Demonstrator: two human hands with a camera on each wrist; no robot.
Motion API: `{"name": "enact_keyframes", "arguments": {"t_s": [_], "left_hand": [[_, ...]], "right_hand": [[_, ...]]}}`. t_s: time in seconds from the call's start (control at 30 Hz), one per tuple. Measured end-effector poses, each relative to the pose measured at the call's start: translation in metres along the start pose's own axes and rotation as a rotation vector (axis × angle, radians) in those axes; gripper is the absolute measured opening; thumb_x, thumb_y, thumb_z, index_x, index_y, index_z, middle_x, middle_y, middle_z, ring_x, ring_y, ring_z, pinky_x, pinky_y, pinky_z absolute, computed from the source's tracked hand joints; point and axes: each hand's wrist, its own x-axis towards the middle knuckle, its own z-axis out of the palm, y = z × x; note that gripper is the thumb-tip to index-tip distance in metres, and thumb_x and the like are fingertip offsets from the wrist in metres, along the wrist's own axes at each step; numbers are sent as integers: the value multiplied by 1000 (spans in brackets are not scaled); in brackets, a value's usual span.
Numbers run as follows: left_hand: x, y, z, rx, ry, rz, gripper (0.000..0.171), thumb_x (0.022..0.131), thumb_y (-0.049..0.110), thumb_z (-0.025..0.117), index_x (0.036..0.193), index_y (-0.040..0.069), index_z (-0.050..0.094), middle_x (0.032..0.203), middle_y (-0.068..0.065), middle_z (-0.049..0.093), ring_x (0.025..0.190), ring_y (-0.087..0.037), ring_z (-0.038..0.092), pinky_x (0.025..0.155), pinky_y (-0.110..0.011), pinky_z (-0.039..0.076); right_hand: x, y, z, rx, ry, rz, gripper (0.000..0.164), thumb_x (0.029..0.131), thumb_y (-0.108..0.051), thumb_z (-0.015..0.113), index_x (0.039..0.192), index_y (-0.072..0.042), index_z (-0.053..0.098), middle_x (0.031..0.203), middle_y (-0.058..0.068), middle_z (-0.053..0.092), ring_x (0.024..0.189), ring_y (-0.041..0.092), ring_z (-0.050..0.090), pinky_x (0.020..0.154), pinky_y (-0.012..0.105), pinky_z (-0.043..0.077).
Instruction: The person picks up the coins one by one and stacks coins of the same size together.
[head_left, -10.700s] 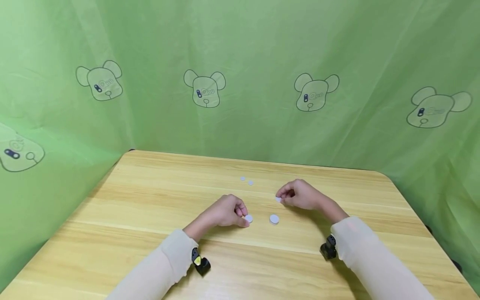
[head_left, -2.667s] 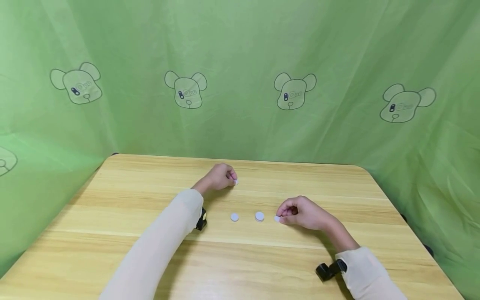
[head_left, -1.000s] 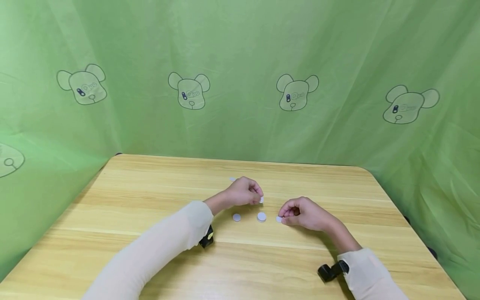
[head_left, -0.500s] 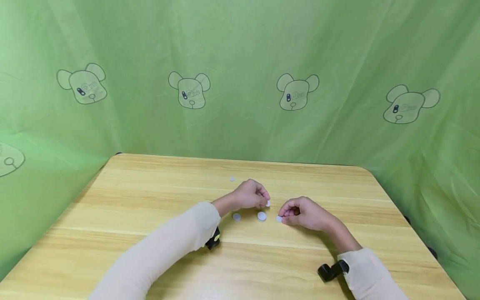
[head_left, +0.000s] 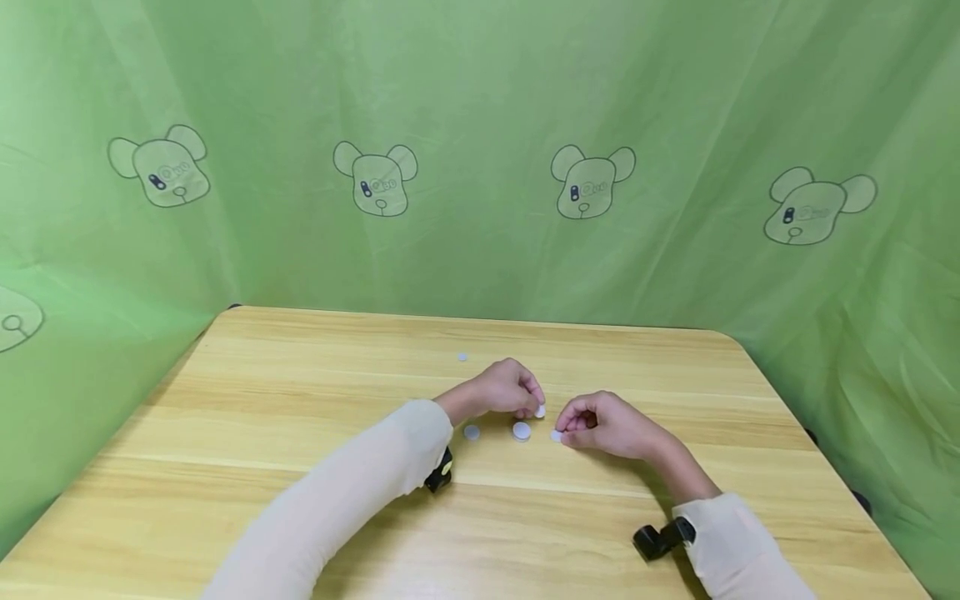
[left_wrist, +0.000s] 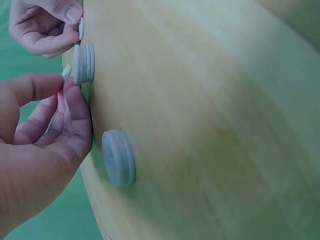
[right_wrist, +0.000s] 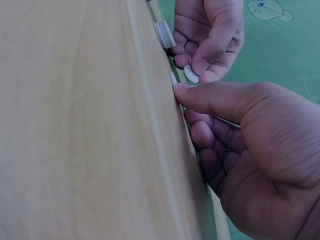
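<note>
My left hand [head_left: 504, 389] pinches a small white disc [head_left: 540, 411] between thumb and fingers, held above the table beyond a stack of white discs [head_left: 521, 431]. To the right of that stack, my right hand [head_left: 611, 427] pinches another small white disc [head_left: 556, 435] by its edge, low at the tabletop. Several layers show in the stack [left_wrist: 84, 63] in the left wrist view. Nearer that camera sits a lower stack of wider-looking discs [left_wrist: 119, 158]. Seen from the right wrist, the left hand's disc [right_wrist: 191, 74] is tilted and apart from the right hand's disc [right_wrist: 173, 78].
One more small white disc [head_left: 462, 357] lies toward the back of the wooden table [head_left: 300, 375]. Green cloth [head_left: 480, 250] with bear-head drawings hangs behind and along the sides. Black wrist cameras sit at both sleeves.
The left hand took a disc from the back and carried it right and nearer, beside the stack. Earlier the right hand came nearer with its disc; lately it has held still.
</note>
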Motion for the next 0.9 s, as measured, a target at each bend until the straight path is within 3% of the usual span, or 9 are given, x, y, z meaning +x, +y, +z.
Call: {"name": "enact_keyframes", "arguments": {"t_s": [0.43,0.9], "left_hand": [[2,5,2,99,-57,11,6,88,-1,73,89,4,75,75,-5,70,64,-11,61,64,-24,55],[2,12,7,161,-112,36,4,86,0,76,89,4,75,71,-3,68,61,-11,57,58,-21,48]], "right_hand": [[1,0,1,-12,11,-7,9,91,-11,78,99,-9,74,86,3,67,78,14,58,70,23,50],[1,-1,0,-16,10,-10,9,91,-9,77,99,-8,73,87,1,68,79,14,60,71,24,52]]}}
